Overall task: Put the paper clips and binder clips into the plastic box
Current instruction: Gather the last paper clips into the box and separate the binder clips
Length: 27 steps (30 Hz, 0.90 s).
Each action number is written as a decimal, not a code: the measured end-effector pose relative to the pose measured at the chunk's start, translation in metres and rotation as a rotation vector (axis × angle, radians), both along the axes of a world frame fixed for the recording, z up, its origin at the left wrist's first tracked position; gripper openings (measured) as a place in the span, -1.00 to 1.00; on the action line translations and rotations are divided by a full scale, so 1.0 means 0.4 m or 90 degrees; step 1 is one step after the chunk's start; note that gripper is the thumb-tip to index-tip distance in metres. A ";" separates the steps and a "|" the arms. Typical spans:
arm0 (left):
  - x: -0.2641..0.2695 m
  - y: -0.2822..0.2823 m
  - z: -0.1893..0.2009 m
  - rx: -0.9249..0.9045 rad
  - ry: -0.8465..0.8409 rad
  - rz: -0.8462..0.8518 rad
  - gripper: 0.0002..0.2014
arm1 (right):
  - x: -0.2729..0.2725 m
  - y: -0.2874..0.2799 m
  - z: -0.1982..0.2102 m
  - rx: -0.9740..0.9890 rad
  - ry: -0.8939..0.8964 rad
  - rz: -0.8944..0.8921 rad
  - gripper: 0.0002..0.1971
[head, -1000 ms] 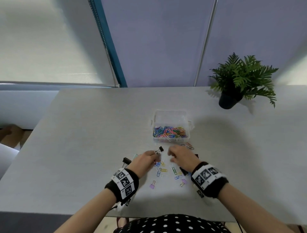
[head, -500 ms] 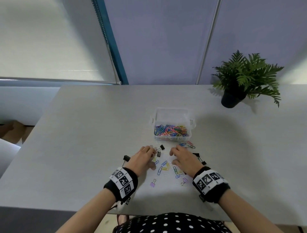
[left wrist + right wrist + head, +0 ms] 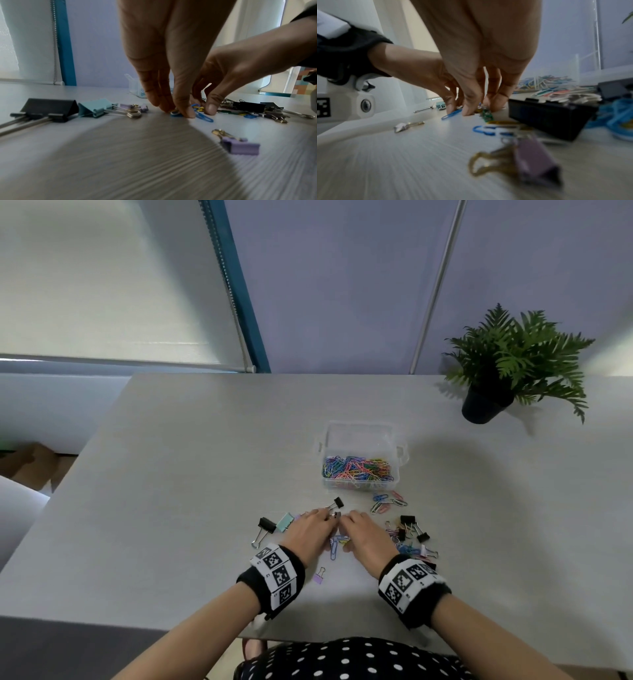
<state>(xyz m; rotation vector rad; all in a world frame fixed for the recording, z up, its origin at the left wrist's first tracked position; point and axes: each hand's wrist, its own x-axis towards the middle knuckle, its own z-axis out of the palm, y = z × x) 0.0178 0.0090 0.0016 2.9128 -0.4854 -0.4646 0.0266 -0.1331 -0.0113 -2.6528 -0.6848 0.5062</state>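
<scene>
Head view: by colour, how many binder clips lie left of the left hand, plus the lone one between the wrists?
Black binder clip: 1
Teal binder clip: 1
Purple binder clip, between the wrists: 1
Total: 3
Not counted: the small purple clips beside the teal one, since their number is unclear.

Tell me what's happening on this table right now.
A person is gathering loose clips from a grey table. Both the left hand and right hand have their fingertips down on a small cluster of coloured paper clips. The clear plastic box beyond already holds many paper clips. Several binder clips, including a black one and a purple one, lie on the table outside it.
</scene>
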 end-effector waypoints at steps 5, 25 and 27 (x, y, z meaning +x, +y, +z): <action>0.001 0.001 -0.003 0.012 0.007 -0.001 -0.74 | 0.016 -0.023 0.002 -0.013 0.001 0.009 -0.83; -0.002 0.005 -0.005 -0.027 0.058 -0.070 -0.83 | 0.017 -0.025 0.012 -0.039 -0.019 0.030 -0.89; 0.010 0.015 -0.006 -0.085 0.112 -0.023 -0.86 | 0.029 -0.038 0.011 0.035 0.042 -0.031 -0.92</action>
